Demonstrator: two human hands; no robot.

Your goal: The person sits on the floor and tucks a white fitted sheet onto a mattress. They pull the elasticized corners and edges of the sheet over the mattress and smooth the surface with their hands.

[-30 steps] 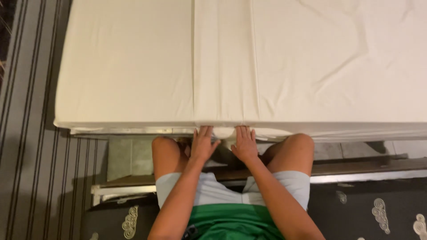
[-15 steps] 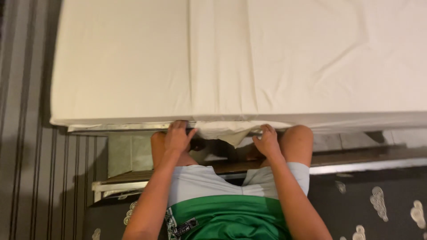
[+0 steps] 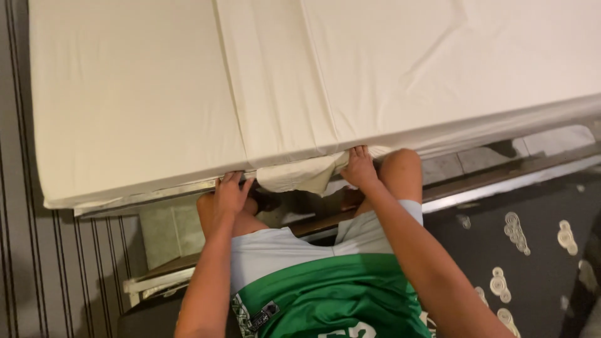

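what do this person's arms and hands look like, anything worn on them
Both arms are bare from the bottom of the picture up to the fingers: no sleeves reach the forearms. The left hand and right hand show no gloves, and no watch, band or ring can be made out. The person wears a green top and white shorts.

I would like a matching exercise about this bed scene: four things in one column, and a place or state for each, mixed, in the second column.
Things:
1. left hand
2. right hand
3. loose sheet flap
4. mattress

Places or states:
A. hangs down between the two hands
B. covered in smooth cream sheet, fills the upper picture
C. at the mattress edge, on the left of the flap
D. at the mattress edge, beside the right knee

Pairs: 1-C, 2-D, 3-A, 4-B
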